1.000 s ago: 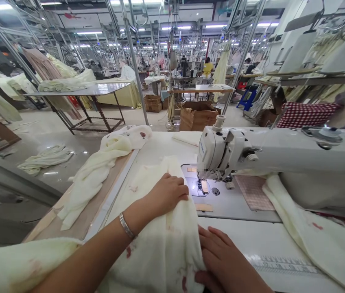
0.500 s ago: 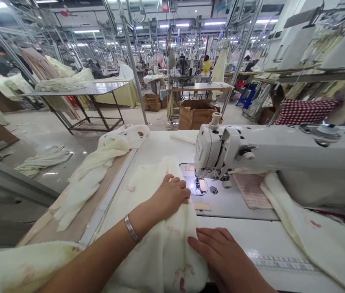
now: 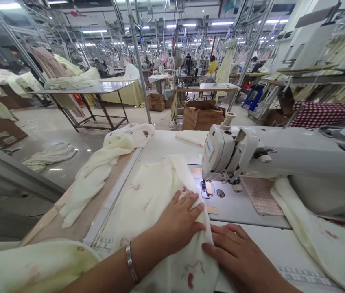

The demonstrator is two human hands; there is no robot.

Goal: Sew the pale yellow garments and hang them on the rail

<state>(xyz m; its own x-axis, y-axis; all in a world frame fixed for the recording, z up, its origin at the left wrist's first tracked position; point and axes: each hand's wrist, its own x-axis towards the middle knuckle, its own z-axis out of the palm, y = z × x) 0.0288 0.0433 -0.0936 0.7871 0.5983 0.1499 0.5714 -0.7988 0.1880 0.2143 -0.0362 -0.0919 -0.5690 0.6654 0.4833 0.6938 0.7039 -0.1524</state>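
A cream, soft fabric piece (image 3: 148,191) with small reddish-brown printed motifs lies on the sewing table, left of the machine's needle area. My left hand (image 3: 181,221), with a silver bracelet at the wrist, rests flat on it, fingers spread near its right edge. Lower down, my right hand (image 3: 239,254) lies palm down along the same edge, its thumb touching the cloth and its fingers extended over the table. The white sewing machine (image 3: 221,152) stands just right of the fabric, its presser foot (image 3: 204,188) lit and apart from the cloth.
Another cream cloth (image 3: 99,171) is bunched at the table's left side. More cream fabric (image 3: 322,240) hangs at the right, beside a pink checked patch (image 3: 260,195). Beyond the table are a cardboard box (image 3: 201,116), a metal-topped table (image 3: 90,88) and a person in yellow (image 3: 212,67).
My left hand has slid down and nearer to me along the fabric edge, its curled fingers now spread flat. My right hand stays at the lower edge. The view has shifted slightly left.
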